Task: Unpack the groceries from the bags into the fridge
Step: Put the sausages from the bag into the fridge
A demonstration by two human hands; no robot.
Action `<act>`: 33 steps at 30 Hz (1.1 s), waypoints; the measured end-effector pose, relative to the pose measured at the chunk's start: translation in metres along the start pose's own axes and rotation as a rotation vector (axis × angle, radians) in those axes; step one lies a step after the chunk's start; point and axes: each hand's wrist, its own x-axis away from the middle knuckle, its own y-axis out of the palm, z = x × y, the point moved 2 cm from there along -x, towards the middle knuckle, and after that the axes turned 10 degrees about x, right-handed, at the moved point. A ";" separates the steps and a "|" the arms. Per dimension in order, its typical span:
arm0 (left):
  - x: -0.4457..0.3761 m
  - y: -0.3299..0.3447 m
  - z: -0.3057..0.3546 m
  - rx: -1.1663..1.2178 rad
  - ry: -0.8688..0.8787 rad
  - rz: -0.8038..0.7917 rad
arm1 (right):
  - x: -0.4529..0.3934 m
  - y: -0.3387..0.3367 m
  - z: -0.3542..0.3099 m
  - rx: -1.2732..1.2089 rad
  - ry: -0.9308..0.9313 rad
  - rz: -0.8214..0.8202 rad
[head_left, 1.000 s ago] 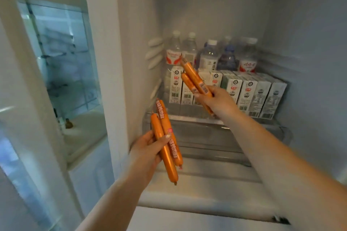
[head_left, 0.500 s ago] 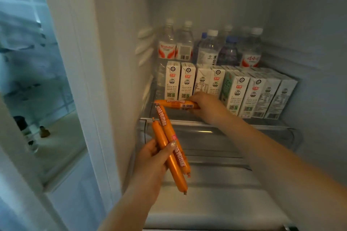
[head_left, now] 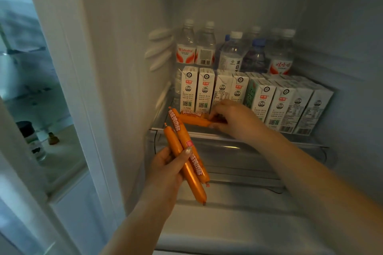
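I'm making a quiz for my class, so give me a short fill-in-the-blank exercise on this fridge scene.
1. The left hand holds ____ orange sausages.
2. The right hand lays a sausage on the shelf in front of the milk ____.
3. Behind the cartons stand water ____.

Missing words: two; cartons; bottles

On the left, past the white door frame (head_left: 68,89), there is a pale worktop (head_left: 66,151). A dark jar (head_left: 28,130) with a black lid stands on it. Near the jar, a bit to the right, sits a small brown thing (head_left: 53,138). It is too blurry to tell what it is.
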 end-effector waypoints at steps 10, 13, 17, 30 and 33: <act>0.003 -0.001 0.005 0.004 0.039 0.006 | 0.000 0.007 -0.001 0.072 0.034 0.047; 0.003 -0.001 0.007 -0.053 0.057 0.013 | 0.001 0.002 -0.004 0.002 0.043 0.029; 0.002 0.012 0.020 -0.161 0.110 -0.013 | 0.012 -0.035 -0.022 -0.715 0.141 0.190; -0.022 0.088 0.073 -1.423 0.920 -0.232 | 0.038 -0.069 -0.006 -0.942 0.140 0.472; -0.029 0.083 0.059 -1.509 0.952 -0.304 | 0.046 -0.051 0.001 -0.823 0.153 0.419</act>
